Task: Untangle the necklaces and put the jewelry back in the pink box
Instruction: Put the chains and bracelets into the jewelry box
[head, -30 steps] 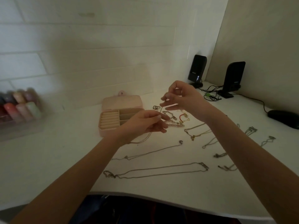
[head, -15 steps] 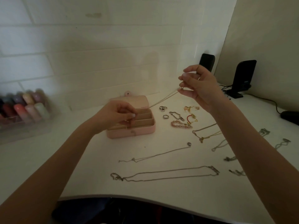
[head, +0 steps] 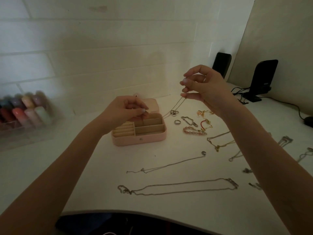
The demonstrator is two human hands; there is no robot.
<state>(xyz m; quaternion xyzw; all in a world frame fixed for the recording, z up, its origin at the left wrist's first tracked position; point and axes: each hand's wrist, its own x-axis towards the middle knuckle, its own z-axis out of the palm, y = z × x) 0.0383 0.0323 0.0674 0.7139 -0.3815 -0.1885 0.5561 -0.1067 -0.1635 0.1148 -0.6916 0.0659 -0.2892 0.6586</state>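
The open pink box (head: 140, 139) sits at the table's middle, its lid folded back. My left hand (head: 125, 110) hovers over the box's back compartments, pinching one end of a thin chain necklace (head: 177, 106). My right hand (head: 203, 87) is raised to the right of the box and pinches the chain's other end, so the chain sags between them. Rings (head: 177, 122), bracelets (head: 194, 130) and gold pieces (head: 204, 112) lie right of the box. Two long silver necklaces (head: 177, 186) (head: 169, 164) lie stretched out near the front edge.
More chains (head: 220, 142) (head: 285, 140) lie under and beyond my right forearm. A clear organiser of coloured bottles (head: 25, 112) stands at the far left. Two black speakers (head: 264, 78) with cables and a dark mouse (head: 308, 122) occupy the right corner. The white brick wall is close behind.
My left hand moved from beside my right hand to over the pink box, carrying its end of the chain. My right hand rose, and the chain now spans between them.
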